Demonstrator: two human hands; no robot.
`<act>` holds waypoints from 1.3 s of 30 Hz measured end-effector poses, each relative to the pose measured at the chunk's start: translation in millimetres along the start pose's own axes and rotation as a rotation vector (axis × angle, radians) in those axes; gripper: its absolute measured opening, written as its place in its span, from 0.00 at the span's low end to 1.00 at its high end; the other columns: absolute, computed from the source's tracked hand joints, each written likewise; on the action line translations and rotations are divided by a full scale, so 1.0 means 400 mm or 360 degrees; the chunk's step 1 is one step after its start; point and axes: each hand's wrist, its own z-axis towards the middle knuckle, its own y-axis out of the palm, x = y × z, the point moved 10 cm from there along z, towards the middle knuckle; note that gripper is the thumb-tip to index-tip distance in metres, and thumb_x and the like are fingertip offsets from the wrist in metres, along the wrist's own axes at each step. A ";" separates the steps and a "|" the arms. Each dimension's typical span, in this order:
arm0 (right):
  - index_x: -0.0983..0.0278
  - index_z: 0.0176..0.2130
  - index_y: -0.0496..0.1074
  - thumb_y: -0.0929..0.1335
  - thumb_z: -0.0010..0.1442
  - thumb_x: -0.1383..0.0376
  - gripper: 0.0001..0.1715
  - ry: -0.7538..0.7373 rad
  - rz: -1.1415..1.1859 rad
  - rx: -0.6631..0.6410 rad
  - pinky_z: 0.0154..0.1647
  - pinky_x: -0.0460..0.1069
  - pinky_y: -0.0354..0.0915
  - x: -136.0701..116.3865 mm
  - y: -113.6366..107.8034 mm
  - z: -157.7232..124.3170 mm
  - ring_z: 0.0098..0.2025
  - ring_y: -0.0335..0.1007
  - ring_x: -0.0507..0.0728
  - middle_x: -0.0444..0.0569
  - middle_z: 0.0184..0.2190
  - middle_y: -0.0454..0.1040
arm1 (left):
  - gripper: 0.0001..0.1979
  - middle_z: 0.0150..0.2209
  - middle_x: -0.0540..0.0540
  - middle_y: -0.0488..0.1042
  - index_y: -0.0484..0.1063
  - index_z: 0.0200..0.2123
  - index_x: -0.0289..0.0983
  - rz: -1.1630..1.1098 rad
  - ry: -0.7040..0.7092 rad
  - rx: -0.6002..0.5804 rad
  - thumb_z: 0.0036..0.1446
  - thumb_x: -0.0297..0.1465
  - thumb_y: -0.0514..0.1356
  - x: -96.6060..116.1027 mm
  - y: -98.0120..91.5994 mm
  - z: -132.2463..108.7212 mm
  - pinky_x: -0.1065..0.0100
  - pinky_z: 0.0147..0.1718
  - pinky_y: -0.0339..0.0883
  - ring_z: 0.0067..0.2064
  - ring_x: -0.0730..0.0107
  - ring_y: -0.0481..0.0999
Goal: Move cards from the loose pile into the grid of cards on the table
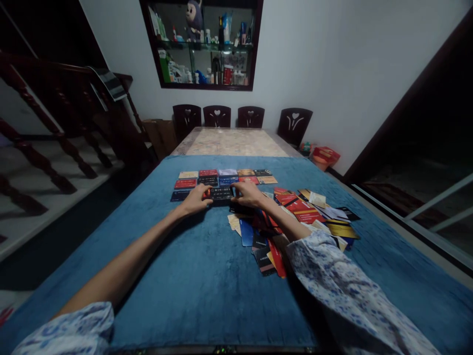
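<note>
- Pinching a dark card (220,194) by its ends, the left hand (197,199) and the right hand (248,194) hold it between them, thumbs on the near side. Whether it rests on the blue cloth (162,286) or is slightly raised, I cannot tell.
- Done, it seems: two rows of five cards lie on the far part of the cloth. The far row runs from a cream card (188,174) at left to a black card (262,172) at right; the row just nearer runs from a red card (185,184) to a pale gold card (268,180).
- Under way, I judge: a third, nearer row. A navy card (180,196) lies at its left end, and the dark card sits to the right of it, just near of the second row. A bit of red shows by the left fingertips; what it belongs to is unclear.
- Left over: a loose heap of cards (305,216) to the right, overlapping at all angles, partly hidden by the right forearm. It looks larger than what is laid out, so most of the sorting appears undone.
</note>
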 end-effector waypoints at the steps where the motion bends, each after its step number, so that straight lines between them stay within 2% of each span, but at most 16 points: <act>1: 0.63 0.59 0.71 0.71 0.59 0.60 0.29 -0.0014 0.0005 0.0004 0.52 0.55 0.62 -0.002 0.001 0.007 0.55 0.67 0.66 0.53 0.46 0.80 | 0.25 0.40 0.44 0.71 0.74 0.52 0.34 0.0013 -0.0004 -0.0003 0.49 0.32 0.62 -0.006 -0.002 0.002 0.59 0.49 0.68 0.43 0.59 0.73; 6: 0.61 0.54 0.74 0.71 0.59 0.59 0.24 -0.0049 -0.0011 0.0019 0.50 0.54 0.62 -0.009 0.006 0.043 0.54 0.67 0.64 0.52 0.45 0.79 | 0.27 0.42 0.42 0.72 0.73 0.54 0.34 0.0064 -0.0051 -0.0007 0.49 0.32 0.62 -0.043 -0.011 0.012 0.57 0.51 0.67 0.46 0.57 0.73; 10: 0.62 0.52 0.74 0.71 0.58 0.58 0.23 -0.0085 -0.0013 0.0038 0.50 0.54 0.62 -0.020 0.006 0.070 0.56 0.64 0.66 0.53 0.48 0.78 | 0.27 0.45 0.41 0.72 0.72 0.55 0.34 0.0115 -0.0105 -0.0011 0.50 0.33 0.62 -0.073 -0.017 0.022 0.54 0.54 0.66 0.49 0.54 0.73; 17: 0.63 0.48 0.76 0.71 0.57 0.61 0.18 -0.0127 -0.0005 0.0039 0.50 0.51 0.63 -0.030 0.009 0.115 0.56 0.65 0.63 0.51 0.48 0.78 | 0.27 0.47 0.39 0.73 0.72 0.55 0.32 0.0214 -0.0105 -0.0040 0.50 0.31 0.60 -0.097 -0.022 0.042 0.55 0.54 0.66 0.50 0.53 0.73; 24: 0.63 0.51 0.76 0.71 0.56 0.62 0.22 -0.0129 -0.0049 0.0048 0.48 0.51 0.64 -0.033 0.005 0.156 0.53 0.68 0.64 0.52 0.46 0.79 | 0.28 0.48 0.38 0.74 0.74 0.54 0.33 0.0215 -0.0143 0.0018 0.48 0.32 0.60 -0.131 -0.035 0.066 0.54 0.55 0.67 0.51 0.50 0.73; 30: 0.64 0.49 0.76 0.71 0.57 0.63 0.20 -0.0157 -0.0118 0.0055 0.49 0.51 0.63 -0.040 0.000 0.190 0.51 0.70 0.62 0.53 0.47 0.79 | 0.26 0.44 0.41 0.75 0.75 0.50 0.36 0.0261 -0.0116 0.0011 0.46 0.32 0.61 -0.146 -0.047 0.096 0.56 0.53 0.68 0.49 0.52 0.73; 39: 0.61 0.53 0.73 0.69 0.60 0.57 0.22 -0.0047 -0.0227 -0.0020 0.49 0.56 0.65 -0.036 0.002 0.227 0.58 0.65 0.68 0.56 0.55 0.75 | 0.26 0.50 0.39 0.72 0.75 0.52 0.39 0.0460 -0.0308 -0.0031 0.47 0.32 0.61 -0.182 -0.068 0.121 0.51 0.52 0.63 0.54 0.45 0.68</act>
